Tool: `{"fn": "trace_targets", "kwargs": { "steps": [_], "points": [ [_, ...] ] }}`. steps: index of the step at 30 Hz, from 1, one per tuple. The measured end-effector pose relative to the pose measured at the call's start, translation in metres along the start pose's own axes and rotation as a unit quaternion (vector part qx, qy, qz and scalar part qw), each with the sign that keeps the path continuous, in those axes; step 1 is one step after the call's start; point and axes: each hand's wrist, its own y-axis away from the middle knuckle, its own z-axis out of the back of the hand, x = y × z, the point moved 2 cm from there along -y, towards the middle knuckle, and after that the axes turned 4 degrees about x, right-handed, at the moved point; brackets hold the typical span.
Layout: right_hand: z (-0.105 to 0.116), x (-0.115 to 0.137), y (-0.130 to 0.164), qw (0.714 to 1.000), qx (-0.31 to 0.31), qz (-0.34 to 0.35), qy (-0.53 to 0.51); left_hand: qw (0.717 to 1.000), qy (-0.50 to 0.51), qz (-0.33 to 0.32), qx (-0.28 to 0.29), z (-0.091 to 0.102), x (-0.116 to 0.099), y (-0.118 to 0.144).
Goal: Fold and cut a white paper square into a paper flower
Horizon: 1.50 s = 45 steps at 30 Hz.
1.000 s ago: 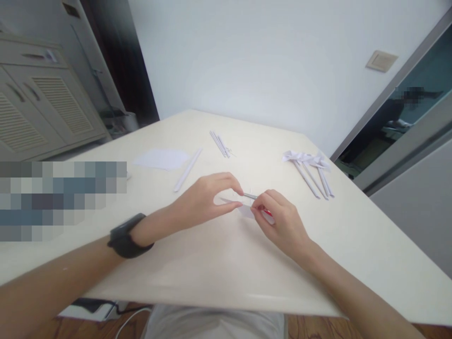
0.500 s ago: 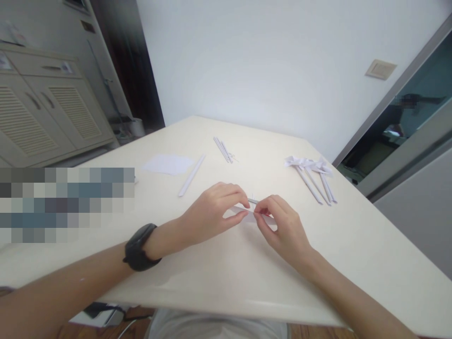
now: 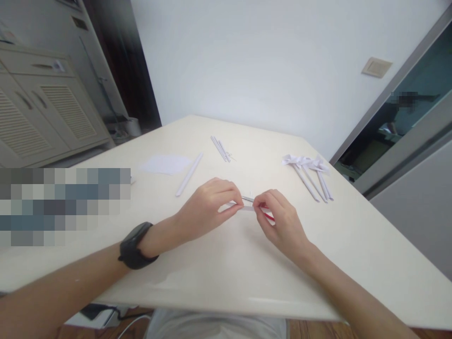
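On the cream counter, your left hand and right hand pinch opposite ends of a small folded white paper strip. Finished white paper pinwheels lie well beyond your right hand.

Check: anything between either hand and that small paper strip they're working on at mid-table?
Nothing visible. The left hand and right hand both already pinch the paper strip from opposite ends, just above the table. A thin tool with a red part sits in the right hand alongside the strip. The loose paper stick lies well clear.

Paper sheet, rolled stick, pinwheels (bunched together) on table.
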Motion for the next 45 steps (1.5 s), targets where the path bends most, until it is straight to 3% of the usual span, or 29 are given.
{"fn": "trace_targets", "kwargs": {
  "steps": [9, 12, 18, 27, 34, 37, 41, 43, 45],
  "points": [
    [0.033, -0.047, -0.015, 0.991, -0.113, -0.075, -0.010, 0.996, -0.051, 0.068, -0.039, 0.018, 0.020, -0.001],
    [0.026, -0.034, -0.012, 0.995, -0.081, -0.050, -0.020, 0.996, -0.053, 0.066, -0.019, 0.013, 0.017, -0.001],
    [-0.006, 0.003, -0.001, 0.999, 0.039, 0.031, 0.003, 0.999, -0.027, 0.001, 0.034, -0.009, -0.001, 0.003],
    [-0.009, 0.003, 0.000, 0.998, 0.056, 0.030, 0.007, 0.999, -0.008, 0.000, 0.043, -0.017, -0.004, 0.006],
    [-0.001, -0.004, -0.004, 0.999, 0.040, 0.017, -0.004, 1.000, -0.004, -0.002, 0.017, -0.015, -0.001, 0.005],
    [0.006, -0.029, -0.009, 1.000, 0.016, -0.018, 0.010, 0.999, 0.005, 0.033, 0.004, -0.009, 0.005, 0.004],
    [0.016, -0.059, -0.015, 0.995, -0.051, -0.083, 0.000, 0.988, 0.074, 0.134, -0.017, 0.000, 0.014, 0.001],
    [0.017, -0.062, -0.015, 0.991, -0.052, -0.108, -0.054, 0.974, 0.136, 0.178, -0.025, 0.001, 0.017, 0.000],
    [0.015, -0.054, -0.014, 0.980, -0.015, -0.136, -0.145, 0.954, 0.205, 0.215, -0.022, 0.000, 0.018, 0.000]
  ]
}}
